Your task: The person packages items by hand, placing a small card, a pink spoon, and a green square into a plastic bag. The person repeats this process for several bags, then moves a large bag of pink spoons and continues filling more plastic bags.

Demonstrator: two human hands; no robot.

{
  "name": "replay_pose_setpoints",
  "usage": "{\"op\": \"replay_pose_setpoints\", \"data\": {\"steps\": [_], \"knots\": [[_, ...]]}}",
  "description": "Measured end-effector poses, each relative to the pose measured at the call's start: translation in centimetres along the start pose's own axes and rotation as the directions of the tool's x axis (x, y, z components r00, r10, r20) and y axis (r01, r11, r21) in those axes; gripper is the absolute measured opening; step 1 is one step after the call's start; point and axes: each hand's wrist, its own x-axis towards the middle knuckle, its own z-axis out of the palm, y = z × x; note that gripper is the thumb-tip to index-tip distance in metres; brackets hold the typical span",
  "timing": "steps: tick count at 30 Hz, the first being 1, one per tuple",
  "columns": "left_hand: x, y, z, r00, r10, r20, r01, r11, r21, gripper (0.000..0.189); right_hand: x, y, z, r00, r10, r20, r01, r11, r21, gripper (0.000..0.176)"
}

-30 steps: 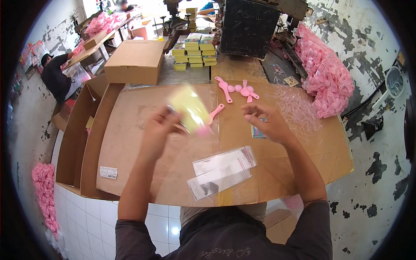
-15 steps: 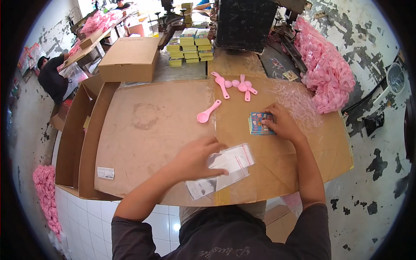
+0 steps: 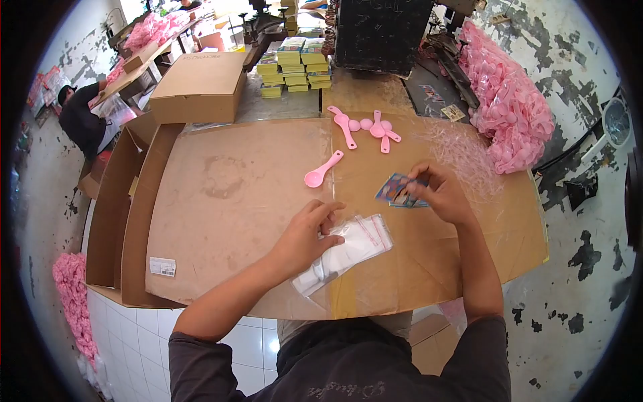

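My left hand (image 3: 309, 236) rests over the upper left part of a small pile of clear plastic sleeves (image 3: 362, 244), its thumb and fingers closed in a pinch at the plastic. To the right, my right hand (image 3: 441, 193) pinches a blue printed card (image 3: 395, 186), tilted above other cards on the cardboard. A single pink spoon (image 3: 324, 169) lies above the sleeves. Farther up is a group of pink spoons (image 3: 377, 126), some overlapping.
A cardboard sheet (image 3: 214, 234) covers the table. Behind it stand a closed box (image 3: 201, 87), stacks of yellow-edged cards (image 3: 292, 63) and a black box (image 3: 380, 37). Pink spoons heap (image 3: 509, 107) at right. Another person (image 3: 84, 120) is at far left.
My left hand has closed its fingers at the sleeves, which have shifted slightly. My right hand has lifted and tilted a card from the small stack.
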Motion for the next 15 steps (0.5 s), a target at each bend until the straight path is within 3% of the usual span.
{"op": "replay_pose_setpoints", "data": {"steps": [2,6,12,15], "knots": [[0.1,-0.4,-0.2,1.000,-0.021,0.008,0.021,1.000,0.004,0.052,-0.6,-0.3,1.3,0.986,-0.046,0.161,0.031,0.995,0.094,0.014],[0.3,-0.3,-0.4,0.990,-0.134,0.045,0.137,0.989,-0.060,0.047,-0.6,-1.7,4.1,0.876,-0.149,0.459,0.192,0.980,-0.047,0.012],[0.3,-1.0,-0.2,0.995,-0.100,0.000,0.100,0.991,-0.085,0.030,-0.7,-1.4,6.2,0.848,-0.162,0.505,0.216,0.975,-0.051,0.011],[0.2,-1.0,-0.4,1.000,0.008,-0.029,-0.008,1.000,-0.011,0.026,-0.7,-1.3,6.2,0.845,-0.127,0.520,0.195,0.978,-0.077,0.010]]}}
